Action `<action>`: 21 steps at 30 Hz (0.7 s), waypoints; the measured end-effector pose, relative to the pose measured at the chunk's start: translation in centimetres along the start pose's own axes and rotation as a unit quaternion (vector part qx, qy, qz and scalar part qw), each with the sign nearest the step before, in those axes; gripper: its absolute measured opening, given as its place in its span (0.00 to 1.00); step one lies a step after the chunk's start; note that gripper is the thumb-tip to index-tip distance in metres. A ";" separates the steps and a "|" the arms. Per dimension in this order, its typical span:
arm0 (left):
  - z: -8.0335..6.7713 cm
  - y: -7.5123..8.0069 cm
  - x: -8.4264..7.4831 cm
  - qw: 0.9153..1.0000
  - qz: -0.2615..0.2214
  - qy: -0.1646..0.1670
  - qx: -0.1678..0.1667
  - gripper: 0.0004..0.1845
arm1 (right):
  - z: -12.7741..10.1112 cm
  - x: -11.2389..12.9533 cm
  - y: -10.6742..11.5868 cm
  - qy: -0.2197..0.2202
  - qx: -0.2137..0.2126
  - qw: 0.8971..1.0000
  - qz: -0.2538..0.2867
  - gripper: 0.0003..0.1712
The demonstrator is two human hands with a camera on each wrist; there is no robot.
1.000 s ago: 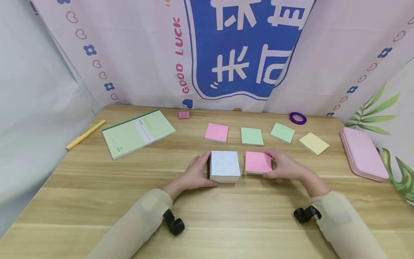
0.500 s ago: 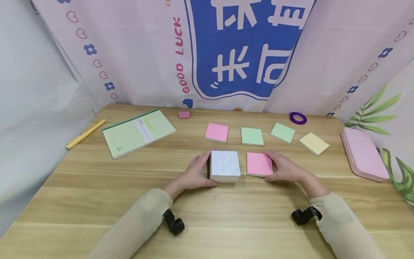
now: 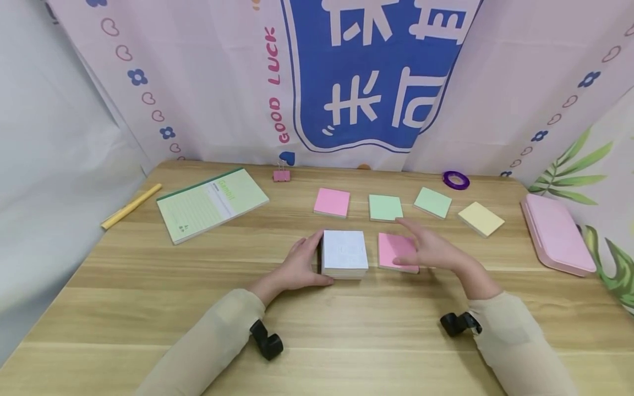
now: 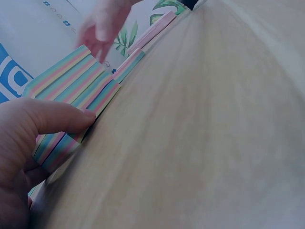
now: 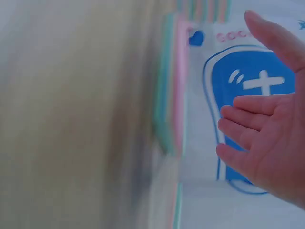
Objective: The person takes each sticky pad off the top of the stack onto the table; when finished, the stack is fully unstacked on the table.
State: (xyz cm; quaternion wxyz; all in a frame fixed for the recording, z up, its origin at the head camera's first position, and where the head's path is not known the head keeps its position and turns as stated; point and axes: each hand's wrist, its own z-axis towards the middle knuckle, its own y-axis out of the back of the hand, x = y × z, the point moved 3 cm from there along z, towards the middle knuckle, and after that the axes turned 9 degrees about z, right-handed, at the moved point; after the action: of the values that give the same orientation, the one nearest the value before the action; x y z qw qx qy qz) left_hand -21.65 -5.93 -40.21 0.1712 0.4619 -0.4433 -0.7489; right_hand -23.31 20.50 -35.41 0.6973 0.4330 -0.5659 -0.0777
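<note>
Study-like corner, wooden desk (image 3: pixel 356 335), printed cloth backdrop (image 3: pixel 346 82), notebook (image 3: pixel 213 205), sticky notepads (image 3: pixel 344 250)

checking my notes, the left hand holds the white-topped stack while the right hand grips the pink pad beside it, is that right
Not the grip: the right wrist view shows the right hand open and clear of the pink pad beside the stack. The left hand does hold the white-topped stack.

- left hand (image 3: pixel 297 267) grips white-topped stack (image 3: pixel 344 251)
- right hand (image 3: pixel 432 251) over near pink pad (image 3: pixel 391 246), thumb and finger apart
- behind: far pink pad (image 3: pixel 332 202), two green pads (image 3: pixel 385 207), yellow pad (image 3: pixel 481 219)
- table left: Gambit notebook (image 3: pixel 210 206), yellow stick (image 3: pixel 131 206)
- table right: pink case (image 3: pixel 557 234), purple ring (image 3: pixel 448 182)
</note>
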 end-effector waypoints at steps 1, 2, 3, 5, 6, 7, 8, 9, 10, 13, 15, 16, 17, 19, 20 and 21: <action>0.0 0.0 0.0 1.000 -0.001 -0.001 -0.001 0.52 | 0.1 0.5 0.0 0.003 -0.001 1.000 0.007 0.53; 0.0 0.0 0.0 1.000 -0.003 -0.002 -0.002 0.52 | 0.2 0.9 0.0 0.007 -0.002 1.000 0.012 0.52; 0.0 0.0 0.0 1.000 -0.003 -0.001 -0.001 0.51 | 0.3 1.3 -0.1 0.011 -0.003 1.000 0.019 0.52; 0.0 0.1 0.0 1.000 -0.005 -0.001 -0.002 0.51 | 0.5 2.1 -0.2 0.020 -0.005 0.999 0.034 0.50; 0.0 0.1 0.0 1.000 -0.007 -0.002 -0.002 0.51 | 0.6 2.5 -0.3 0.029 -0.006 0.999 0.041 0.50; 0.0 0.1 -0.1 1.000 -0.008 -0.001 -0.002 0.51 | 0.8 2.8 -0.4 0.035 -0.006 0.998 0.047 0.49; 0.0 0.1 -0.1 1.000 -0.008 -0.001 -0.001 0.51 | 0.9 3.1 -0.6 0.042 -0.006 0.998 0.055 0.49; -0.1 0.2 -0.1 1.000 -0.008 0.000 -0.001 0.51 | 1.0 3.4 -0.8 0.049 -0.004 0.997 0.063 0.49; -0.1 0.2 -0.1 1.000 -0.008 0.000 -0.001 0.51 | 1.1 3.7 -1.1 0.053 -0.002 0.996 0.071 0.50; -0.1 0.2 -0.1 1.000 -0.008 0.001 0.000 0.51 | 1.5 4.2 -2.0 0.058 0.005 0.995 0.079 0.51; -0.1 0.2 -0.1 1.000 -0.008 0.002 0.001 0.52 | 1.7 4.3 -2.6 0.058 0.013 0.995 0.079 0.52; -0.1 0.2 -0.1 1.000 -0.008 0.002 0.002 0.52 | 1.8 4.4 -2.9 0.058 0.017 0.995 0.082 0.52; -0.1 0.2 -0.1 1.000 -0.008 0.001 0.002 0.51 | 2.0 4.3 -3.2 0.059 0.021 0.995 0.084 0.52; 0.0 0.2 -0.1 1.000 -0.011 -0.001 0.001 0.51 | 2.2 4.3 -3.7 0.062 0.026 0.994 0.089 0.52; 0.0 0.1 -0.1 1.000 -0.010 -0.002 0.001 0.51 | 2.3 4.3 -3.9 0.068 0.028 0.993 0.093 0.52; 0.0 0.1 -0.1 1.000 -0.010 -0.003 0.000 0.52 | 2.5 4.3 -4.1 0.072 0.029 0.992 0.099 0.51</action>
State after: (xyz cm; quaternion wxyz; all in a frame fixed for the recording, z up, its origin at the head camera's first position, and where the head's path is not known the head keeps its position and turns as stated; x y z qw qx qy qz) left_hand -21.65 -5.95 -40.06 0.1623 0.4640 -0.4394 -0.7518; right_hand -22.37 14.18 -35.18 0.7272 0.3995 -0.5568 0.0398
